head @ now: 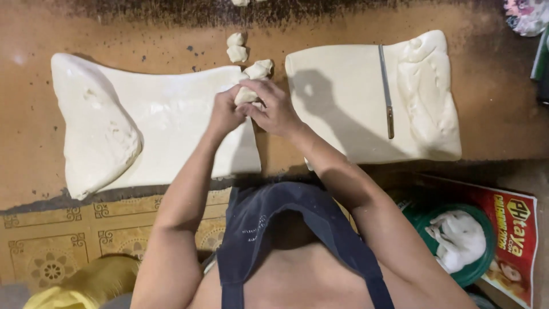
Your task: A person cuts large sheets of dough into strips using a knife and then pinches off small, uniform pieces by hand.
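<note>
My left hand [225,113] and my right hand [274,107] meet over the right edge of a large flat sheet of pale dough [154,120] on a brown table. Together they pinch a small lump of dough [246,94] between the fingers. Just beyond the hands lie three small dough pieces: one [259,69] close to my fingers and two [236,47] a little further back. A second dough sheet [366,97] lies to the right, with a long metal knife [387,91] resting on it.
The left sheet is folded over thickly at its left end [97,137], the right sheet at its right end [429,91]. A green bowl [480,269] holding white dough sits low right on a red printed sheet [514,229]. Yellow cloth [86,286] lies low left.
</note>
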